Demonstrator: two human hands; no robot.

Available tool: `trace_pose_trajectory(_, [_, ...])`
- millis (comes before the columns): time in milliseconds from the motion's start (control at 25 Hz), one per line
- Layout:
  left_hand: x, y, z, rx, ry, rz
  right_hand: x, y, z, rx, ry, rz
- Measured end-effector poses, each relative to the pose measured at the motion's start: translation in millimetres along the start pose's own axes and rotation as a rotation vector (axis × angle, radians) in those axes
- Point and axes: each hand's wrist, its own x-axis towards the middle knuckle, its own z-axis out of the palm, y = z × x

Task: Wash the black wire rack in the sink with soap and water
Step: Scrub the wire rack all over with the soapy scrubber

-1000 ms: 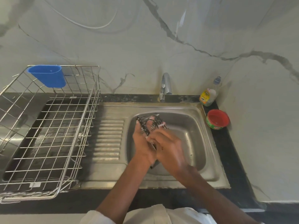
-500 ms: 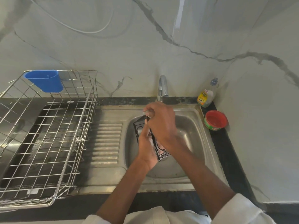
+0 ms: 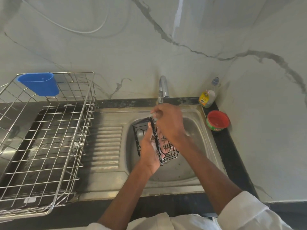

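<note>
Over the sink [image 3: 206, 146], approx 12 o'clock of the person, the black wire rack [image 3: 154, 143] is now tipped up on edge w/ soap film on it. The left hand [image 3: 149, 150] grips it from below, fingers wrapped round the frame. The right hand [image 3: 167, 125] has slid from the rack's near end up to its top edge under the tap [image 3: 162, 87], fingers curled, pinching the wire. Looks like the scrub's ending and rinsing's next, imo.
</note>
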Motion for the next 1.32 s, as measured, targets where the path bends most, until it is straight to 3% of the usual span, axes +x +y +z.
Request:
trace_pose_trajectory(80, [-1, 1, 3, 0.0, 0.01, -0.007, -1, 1, 1, -0.059, -0.03, -0.035])
trace_pose_trajectory(200, [6, 6, -2, -0.061, -0.011, 0.008, 0, 17, -15, -0.077, 0.168, 0.061])
trace_pose_trajectory(440, [30, 20, -18, -0.197, 0.114, 0.049, -65, 43, 8, -0.076, 0.156, -0.258])
trace_pose_trajectory(600, [24, 19, -19, -0.305, 0.142, 0.061, -71, 64, 9, -0.02, 0.316, -0.09])
trace_pose_trajectory(760, [21, 19, -21, -0.267, 0.131, 0.1, -77, 45, 21, 0.004, 0.246, -0.233])
trace_pose_trajectory(920, [12, 24, -13, -0.209, 0.135, 0.084, -62, 45, 16, 0.117, 0.309, -0.07])
trace_pose_trajectory(1120, [1, 22, 6, 0.031, 0.191, 0.037, -56, 38, 14, 0.227, 0.319, 0.012])
trace_pose_trajectory(1200, [4, 25, 6, -0.018, 0.191, 0.039, -53, 34, 13, 0.275, 0.367, 0.005])
trace_pose_trajectory(1320, [10, 35, -2, -0.248, 0.168, 0.069, -63, 26, 23, 0.196, 0.302, -0.193])
